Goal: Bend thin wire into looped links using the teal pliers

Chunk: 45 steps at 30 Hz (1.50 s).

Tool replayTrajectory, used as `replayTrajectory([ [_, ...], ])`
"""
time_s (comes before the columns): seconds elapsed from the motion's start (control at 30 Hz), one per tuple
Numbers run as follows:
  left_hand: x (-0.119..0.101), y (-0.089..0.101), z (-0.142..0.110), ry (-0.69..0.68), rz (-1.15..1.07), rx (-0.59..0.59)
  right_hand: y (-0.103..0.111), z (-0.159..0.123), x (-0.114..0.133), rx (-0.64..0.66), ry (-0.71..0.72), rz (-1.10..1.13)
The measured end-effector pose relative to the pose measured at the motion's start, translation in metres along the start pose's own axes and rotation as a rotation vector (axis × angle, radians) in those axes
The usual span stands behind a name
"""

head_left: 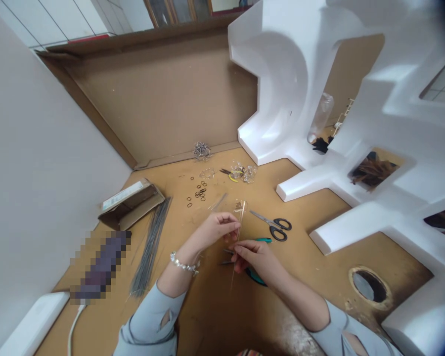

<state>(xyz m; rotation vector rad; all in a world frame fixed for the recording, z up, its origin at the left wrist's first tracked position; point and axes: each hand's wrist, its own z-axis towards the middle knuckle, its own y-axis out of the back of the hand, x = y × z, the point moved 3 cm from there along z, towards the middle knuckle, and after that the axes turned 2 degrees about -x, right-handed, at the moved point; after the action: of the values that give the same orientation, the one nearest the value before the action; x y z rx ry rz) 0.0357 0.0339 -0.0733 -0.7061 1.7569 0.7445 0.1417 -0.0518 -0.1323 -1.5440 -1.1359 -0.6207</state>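
Observation:
My left hand (217, 228) is pinched on the upper part of a thin pale stick (239, 232) that stands nearly upright over the brown table (319, 277). My right hand (254, 257) pinches the same stick lower down. A small clear bit sits at the stick's top end. Teal-handled pliers (257, 277) lie under my right hand, mostly hidden. Black-handled scissors (276, 227) lie just right of the stick. A beaded bracelet (184, 266) is on my left wrist.
A bundle of grey wires (152, 244) lies at left beside an open cardboard box (129, 202). Small dark rings (198, 193), clear beads and yellow-handled pliers (232, 174) lie farther back. Large white foam blocks (356, 148) fill the right. A round hole (370, 287) is in the table.

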Motion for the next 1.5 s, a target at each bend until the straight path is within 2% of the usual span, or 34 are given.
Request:
replayTrajectory([
  [0.63,-0.0031,-0.0021,-0.0082,-0.015,0.018,0.073,-0.0027,-0.003,0.0006,0.017,0.053,-0.044],
  [0.93,-0.0033,-0.0012,-0.0071,-0.008,-0.013,0.035,-0.0026,-0.0042,0.0037,0.009,0.055,-0.036],
  [1.5,-0.0066,-0.0027,-0.01,-0.045,-0.04,0.072,-0.0043,-0.0059,0.0069,0.006,0.079,-0.037],
])
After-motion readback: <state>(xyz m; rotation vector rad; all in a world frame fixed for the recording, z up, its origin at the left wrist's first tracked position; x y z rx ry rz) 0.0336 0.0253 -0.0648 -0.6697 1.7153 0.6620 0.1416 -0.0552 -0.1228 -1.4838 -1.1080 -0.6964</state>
